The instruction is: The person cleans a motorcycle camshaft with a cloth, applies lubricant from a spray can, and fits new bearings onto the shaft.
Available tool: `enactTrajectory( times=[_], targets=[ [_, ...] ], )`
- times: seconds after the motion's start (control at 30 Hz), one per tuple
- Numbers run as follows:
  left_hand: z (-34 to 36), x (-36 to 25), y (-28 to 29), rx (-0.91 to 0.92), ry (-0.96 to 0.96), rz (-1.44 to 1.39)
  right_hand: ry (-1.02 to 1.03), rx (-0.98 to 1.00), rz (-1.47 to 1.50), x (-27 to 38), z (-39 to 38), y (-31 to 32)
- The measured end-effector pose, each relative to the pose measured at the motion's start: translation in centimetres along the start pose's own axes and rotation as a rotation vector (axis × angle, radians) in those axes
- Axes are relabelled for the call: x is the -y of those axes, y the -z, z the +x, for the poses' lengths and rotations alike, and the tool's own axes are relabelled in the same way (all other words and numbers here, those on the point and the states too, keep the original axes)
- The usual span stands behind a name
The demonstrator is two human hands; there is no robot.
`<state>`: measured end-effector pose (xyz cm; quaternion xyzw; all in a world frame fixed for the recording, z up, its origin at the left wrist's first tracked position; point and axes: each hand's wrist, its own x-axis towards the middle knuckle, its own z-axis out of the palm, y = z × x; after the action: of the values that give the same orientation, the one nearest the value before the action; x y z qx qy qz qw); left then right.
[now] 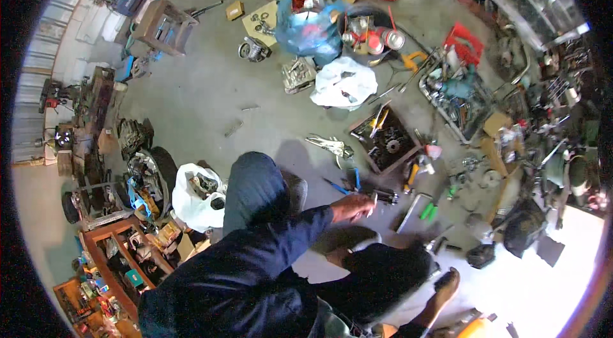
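Observation:
My left hand [350,208] reaches out over the floor with its fingers closed around a small, pale, slender piece [374,202]; its kind is too small to make out. Just beyond these fingers lies a dark metal part [387,197]. Blue-handled pliers [347,186] rest above the hand, and an L-shaped metal bar [412,212] and green-handled pliers [428,211] are to its right. At the lower right, beside my knee, is my right hand [449,286], its fingers curled against something dark that I cannot make out.
A wooden box of metal parts [412,154] stands ahead, near a white bag [345,92] and a blue bag [310,31]. To the right is a tray of tools [469,122]. Another white bag [191,207] and a wooden cabinet [102,239] are on the left.

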<state>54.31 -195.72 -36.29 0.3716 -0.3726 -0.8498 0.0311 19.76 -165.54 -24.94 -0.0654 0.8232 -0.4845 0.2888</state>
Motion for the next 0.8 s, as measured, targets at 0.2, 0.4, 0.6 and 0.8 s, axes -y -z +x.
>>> enactTrajectory(
  times=[0.2, 0.4, 0.6, 0.8],
  targets=[
    [-20.5, -17.5, -10.5, 0.353, -0.091, 0.117, 0.128, 0.714, -0.480, 23.6, -15.5, -9.6],
    [-41.7, -34.1, -14.4, 0.009, -0.405, 0.696, 0.453, 0.929, -0.539, 49.1, -33.9, -15.7],
    [-55.6, -42.2, -10.2, -0.015, -0.321, 0.423, 0.486, 1.152, -0.770, 65.6, -45.5, -21.4],
    [-66.2, -48.0, -4.6, 0.171, -0.227, 0.064, 0.831, 1.275, -0.660, 70.4, -52.1, -27.9]
  ],
)
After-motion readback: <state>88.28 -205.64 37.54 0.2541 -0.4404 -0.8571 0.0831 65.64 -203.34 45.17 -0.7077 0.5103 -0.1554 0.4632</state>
